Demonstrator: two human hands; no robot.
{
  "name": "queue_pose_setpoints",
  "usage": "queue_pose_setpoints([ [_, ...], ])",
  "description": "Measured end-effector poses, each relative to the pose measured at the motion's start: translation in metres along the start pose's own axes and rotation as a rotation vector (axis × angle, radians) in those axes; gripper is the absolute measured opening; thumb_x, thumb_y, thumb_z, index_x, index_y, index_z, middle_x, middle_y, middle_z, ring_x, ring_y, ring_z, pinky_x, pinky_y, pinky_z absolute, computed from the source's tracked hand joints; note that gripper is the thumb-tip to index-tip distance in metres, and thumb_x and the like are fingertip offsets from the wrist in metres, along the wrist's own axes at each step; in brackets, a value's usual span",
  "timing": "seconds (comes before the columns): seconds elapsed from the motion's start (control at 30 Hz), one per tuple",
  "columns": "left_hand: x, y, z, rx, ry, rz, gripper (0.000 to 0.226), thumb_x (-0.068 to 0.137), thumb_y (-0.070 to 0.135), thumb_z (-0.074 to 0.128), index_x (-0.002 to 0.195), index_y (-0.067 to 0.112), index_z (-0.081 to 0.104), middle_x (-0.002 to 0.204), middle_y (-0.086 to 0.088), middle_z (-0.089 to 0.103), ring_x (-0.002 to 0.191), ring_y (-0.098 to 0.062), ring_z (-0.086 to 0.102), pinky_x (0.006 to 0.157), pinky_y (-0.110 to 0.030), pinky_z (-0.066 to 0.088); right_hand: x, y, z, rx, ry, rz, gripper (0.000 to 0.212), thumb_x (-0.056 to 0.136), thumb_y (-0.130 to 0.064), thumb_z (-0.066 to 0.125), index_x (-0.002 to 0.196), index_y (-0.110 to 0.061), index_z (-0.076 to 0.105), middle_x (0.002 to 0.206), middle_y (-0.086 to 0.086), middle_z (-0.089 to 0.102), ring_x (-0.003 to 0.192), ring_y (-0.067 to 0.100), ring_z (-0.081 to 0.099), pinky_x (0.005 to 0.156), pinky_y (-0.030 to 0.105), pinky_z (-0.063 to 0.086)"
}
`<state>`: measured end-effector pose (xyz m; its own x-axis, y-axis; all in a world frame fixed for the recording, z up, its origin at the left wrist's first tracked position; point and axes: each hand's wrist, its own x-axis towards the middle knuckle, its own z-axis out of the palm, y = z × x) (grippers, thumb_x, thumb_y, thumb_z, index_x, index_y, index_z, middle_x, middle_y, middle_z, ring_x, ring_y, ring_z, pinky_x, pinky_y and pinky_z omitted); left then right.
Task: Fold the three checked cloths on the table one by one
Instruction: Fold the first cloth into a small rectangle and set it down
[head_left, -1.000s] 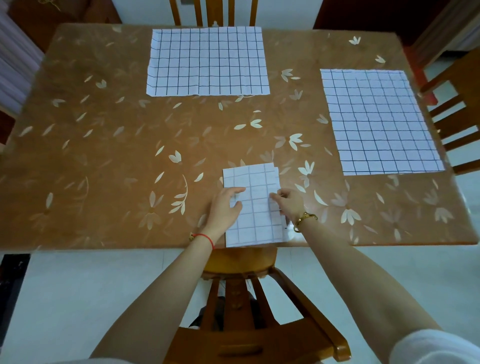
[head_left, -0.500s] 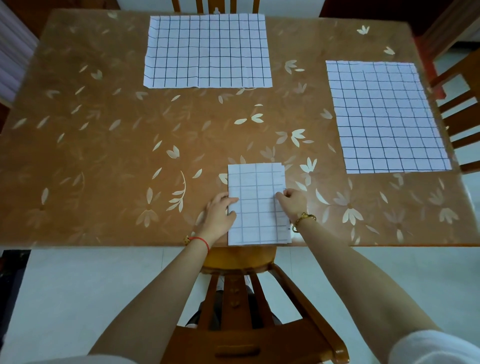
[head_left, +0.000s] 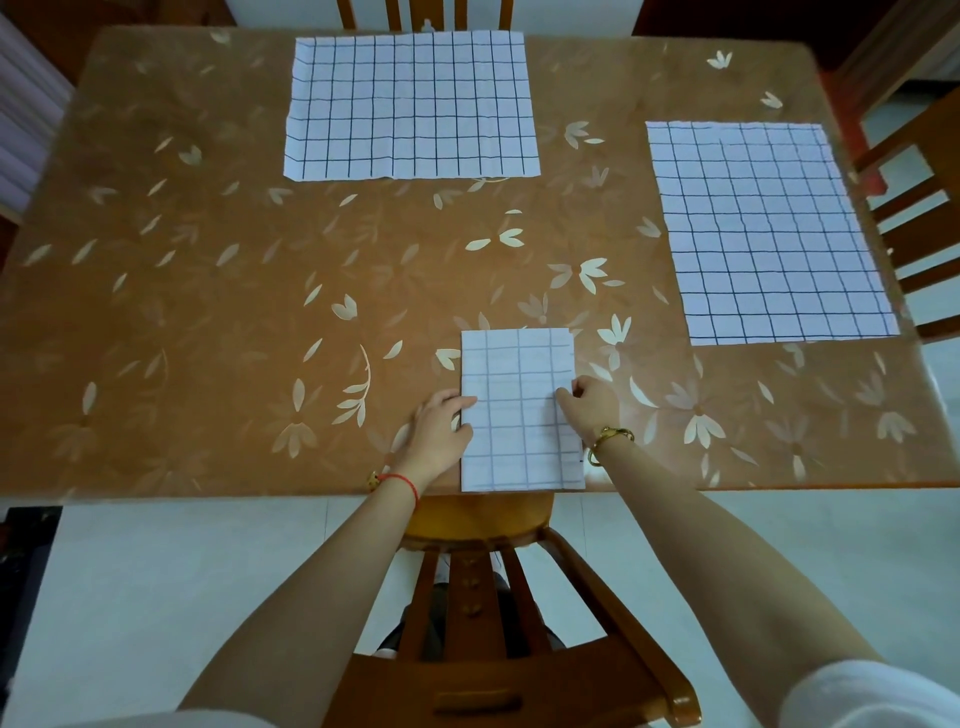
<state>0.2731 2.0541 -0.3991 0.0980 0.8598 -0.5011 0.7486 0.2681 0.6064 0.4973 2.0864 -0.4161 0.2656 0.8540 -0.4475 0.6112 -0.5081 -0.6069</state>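
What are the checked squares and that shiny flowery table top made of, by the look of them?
The folded cloth and the two flat cloths look like thin woven fabric, matte: fold creases and a loose thread at one hem. The table top looks like a glossy plastic or vinyl cover printed with petals, since it shows glare; what lies beneath is hidden.

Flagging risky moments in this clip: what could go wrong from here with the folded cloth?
1. The folded cloth lies at the table's near edge; a nudge could slide it off.
2. The left hand and right hand only touch its sides, so the layers may spring open once released.
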Motion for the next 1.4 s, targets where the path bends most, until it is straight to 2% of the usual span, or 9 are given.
queue_pose_setpoints([
  [0.13,-0.001,0.001,0.000,0.000,0.001,-0.004,0.043,0.100,0.018,0.050,0.142,0.023,0.050,0.153,0.004,0.035,0.140,-0.022,0.031,0.113,-0.039,0.027,-0.004,0.002,0.002,-0.026,0.035,-0.019,0.040,0.081,-0.009,0.057,0.056,-0.015,0.026,0.054,0.000,0.025,0.054,0.016,0.025,0.054,0.029,0.021],
  [0.47,0.004,0.000,0.005,0.043,0.015,0.057,0.049,0.097,0.013,0.051,0.145,0.020,0.046,0.154,0.003,0.034,0.139,-0.026,0.030,0.115,-0.041,0.029,-0.005,0.004,-0.008,-0.053,0.010,-0.020,0.042,0.082,-0.008,0.059,0.057,-0.016,0.026,0.054,-0.002,0.026,0.052,0.012,0.025,0.049,0.025,0.021],
  [0.63,0.021,0.004,-0.001,0.247,0.057,0.205,0.061,0.095,0.007,0.046,0.153,0.020,0.031,0.159,0.008,0.026,0.133,-0.027,0.029,0.112,-0.039,0.035,-0.005,0.006,-0.010,-0.036,-0.009,-0.029,0.040,0.082,-0.009,0.060,0.058,-0.016,0.028,0.055,-0.003,0.028,0.053,0.011,0.026,0.050,0.024,0.023],
  [0.8,0.044,0.012,-0.012,0.479,0.016,0.256,0.067,0.095,0.010,0.044,0.156,0.024,0.021,0.164,0.009,0.012,0.145,-0.029,0.016,0.109,-0.048,0.037,-0.001,0.007,-0.015,-0.029,-0.030,-0.038,0.040,0.082,-0.010,0.061,0.058,-0.015,0.029,0.056,-0.002,0.028,0.054,0.012,0.026,0.052,0.026,0.024],
  [1.03,0.062,0.019,-0.019,0.619,-0.159,0.157,0.071,0.098,0.029,0.048,0.158,0.029,0.010,0.165,0.010,-0.001,0.150,-0.033,-0.003,0.116,-0.056,0.020,0.000,0.010,-0.015,-0.023,-0.028,-0.039,0.038,0.082,-0.013,0.062,0.059,-0.015,0.031,0.057,-0.002,0.031,0.055,0.011,0.029,0.052,0.024,0.027],
  [1.23,0.061,0.014,-0.011,0.650,-0.151,0.150,0.083,0.096,0.043,0.055,0.158,0.032,0.001,0.165,0.010,-0.008,0.151,-0.034,-0.008,0.119,-0.059,0.013,0.002,0.009,-0.012,-0.054,-0.012,-0.029,0.037,0.081,-0.011,0.061,0.059,-0.015,0.031,0.057,-0.002,0.033,0.053,0.012,0.031,0.051,0.023,0.029],
  [1.4,0.061,0.015,-0.007,0.656,-0.135,0.138,0.088,0.094,0.044,0.059,0.158,0.030,0.000,0.165,0.009,-0.010,0.151,-0.035,-0.009,0.119,-0.059,0.012,0.002,0.017,-0.018,-0.155,0.022,0.008,0.016,0.081,-0.018,0.061,0.071,-0.010,0.051,0.068,0.002,0.051,0.063,0.018,0.046,0.057,0.028,0.038],
])
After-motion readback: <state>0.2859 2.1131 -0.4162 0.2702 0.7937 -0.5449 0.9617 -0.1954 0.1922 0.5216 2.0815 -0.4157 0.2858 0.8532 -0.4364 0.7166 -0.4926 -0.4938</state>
